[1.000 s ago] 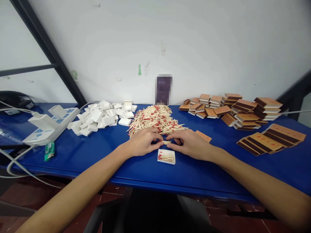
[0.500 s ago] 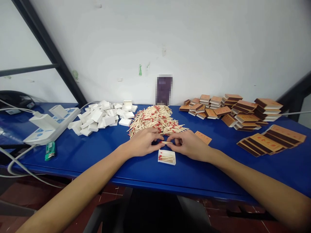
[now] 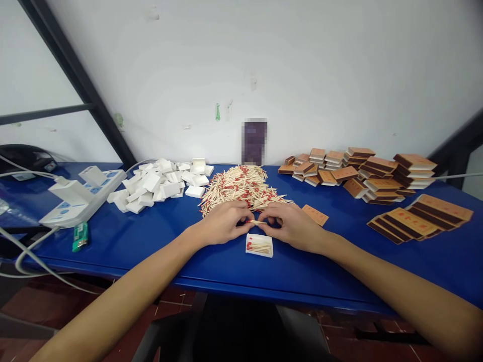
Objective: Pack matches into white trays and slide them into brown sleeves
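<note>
Between them, my left hand point(image 3: 225, 221) and my right hand point(image 3: 289, 225) pinch matches point(image 3: 257, 221), held level with the red heads toward the left. Thumb and forefinger of each hand close on one end; how many matches are there I cannot tell. Just below the fingers, a white matchbox tray point(image 3: 260, 255) lies on the blue table with several red-headed matches inside. Directly behind my hands rises a large heap of loose matches point(image 3: 241, 186).
Left of the heap is a pile of white trays point(image 3: 153, 183), then a power strip point(image 3: 79, 201) with cables and a green battery pack point(image 3: 80, 237). To the right stand stacked matchboxes point(image 3: 381, 176), flat sleeves point(image 3: 418, 218) and one sleeve point(image 3: 315, 215) beside my right hand.
Both hands stay nearly in place, still pinching the matches above the tray. The whole view has shifted slightly; nothing else has visibly moved.
</note>
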Demonstrator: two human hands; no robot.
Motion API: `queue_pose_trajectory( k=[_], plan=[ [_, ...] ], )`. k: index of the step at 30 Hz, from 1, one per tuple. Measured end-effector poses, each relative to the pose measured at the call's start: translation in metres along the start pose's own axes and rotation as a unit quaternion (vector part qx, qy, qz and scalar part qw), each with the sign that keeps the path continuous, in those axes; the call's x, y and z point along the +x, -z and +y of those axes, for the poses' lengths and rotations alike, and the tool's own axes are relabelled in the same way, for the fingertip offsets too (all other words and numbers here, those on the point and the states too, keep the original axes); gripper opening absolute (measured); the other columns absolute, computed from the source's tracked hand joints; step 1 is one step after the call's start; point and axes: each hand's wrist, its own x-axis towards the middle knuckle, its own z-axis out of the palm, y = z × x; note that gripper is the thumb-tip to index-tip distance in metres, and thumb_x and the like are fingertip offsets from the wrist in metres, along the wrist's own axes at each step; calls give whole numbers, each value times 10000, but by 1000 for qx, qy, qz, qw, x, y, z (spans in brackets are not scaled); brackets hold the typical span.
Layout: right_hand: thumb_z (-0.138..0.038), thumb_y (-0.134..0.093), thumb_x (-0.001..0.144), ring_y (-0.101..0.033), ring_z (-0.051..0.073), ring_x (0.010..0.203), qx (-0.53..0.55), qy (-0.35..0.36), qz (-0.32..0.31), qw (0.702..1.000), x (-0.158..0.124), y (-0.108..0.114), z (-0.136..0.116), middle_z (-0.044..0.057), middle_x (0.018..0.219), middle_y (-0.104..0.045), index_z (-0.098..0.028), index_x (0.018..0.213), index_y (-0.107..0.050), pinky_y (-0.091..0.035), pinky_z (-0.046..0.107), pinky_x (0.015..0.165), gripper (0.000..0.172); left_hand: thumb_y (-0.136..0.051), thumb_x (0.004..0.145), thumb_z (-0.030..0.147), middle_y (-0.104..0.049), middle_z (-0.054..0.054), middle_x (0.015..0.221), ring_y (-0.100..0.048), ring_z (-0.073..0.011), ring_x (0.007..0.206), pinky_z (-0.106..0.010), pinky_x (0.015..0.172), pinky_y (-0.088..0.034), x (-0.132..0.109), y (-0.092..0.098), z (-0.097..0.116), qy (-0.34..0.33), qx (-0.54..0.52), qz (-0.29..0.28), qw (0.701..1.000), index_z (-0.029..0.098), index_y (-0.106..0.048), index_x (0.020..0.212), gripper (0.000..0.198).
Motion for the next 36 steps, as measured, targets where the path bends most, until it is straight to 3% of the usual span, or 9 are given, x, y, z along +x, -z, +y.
queue_pose_trajectory(
  k=[4,7,13,24,29,33,36],
  plan=[
    [-295,-613,893,-522,121,635,-5,38,25,999,-1,-1,1,27,842,-673,-204,915,-719,-387,247,609,141,-540,941,274,-607,-30,877,-568,-152,791,-258,712,-419,1,0,0,-1,-4,-6,1000,171,-664,959,163],
    [-276,-638,875,-518,111,577,-4,34,24,999,-1,-2,1,1,779,-692,-216,959,-716,-381,246,594,129,-545,932,269,-605,-27,853,-560,-151,774,-256,689,-402,1,0,1,-4,1,-2,1000,170,-664,947,156],
    [-235,-631,853,-520,103,516,13,36,34,999,0,-2,0,-20,660,-673,-208,852,-705,-370,238,562,79,-546,933,282,-610,-11,775,-547,-141,694,-253,613,-345,3,1,1,-1,16,-8,1000,175,-664,936,159],
    [-191,-633,804,-449,81,458,26,31,61,997,1,-2,-2,-42,557,-602,-190,805,-706,-346,226,525,73,-479,973,294,-632,-14,806,-576,-151,730,-261,644,-371,3,0,2,-4,54,-5,999,185,-628,947,187],
    [-223,-628,804,-397,76,443,66,5,74,995,-1,8,-15,-42,519,-556,-179,788,-724,-329,222,488,107,-464,964,303,-601,-12,761,-554,-148,711,-266,645,-381,1,8,7,-34,18,16,999,174,-627,942,209],
    [-290,-657,817,-390,75,436,114,-27,27,993,-6,16,-26,-43,497,-536,-182,789,-737,-304,216,450,138,-534,876,289,-560,-4,691,-515,-139,658,-271,641,-386,-4,15,14,-81,-15,43,996,167,-636,848,161],
    [-268,-666,811,-403,71,440,120,-31,-15,992,-11,18,-31,-47,502,-550,-192,779,-742,-308,211,455,113,-536,841,302,-573,-19,716,-518,-152,677,-286,653,-395,-7,19,15,-106,-35,32,993,161,-641,834,176]
  ],
)
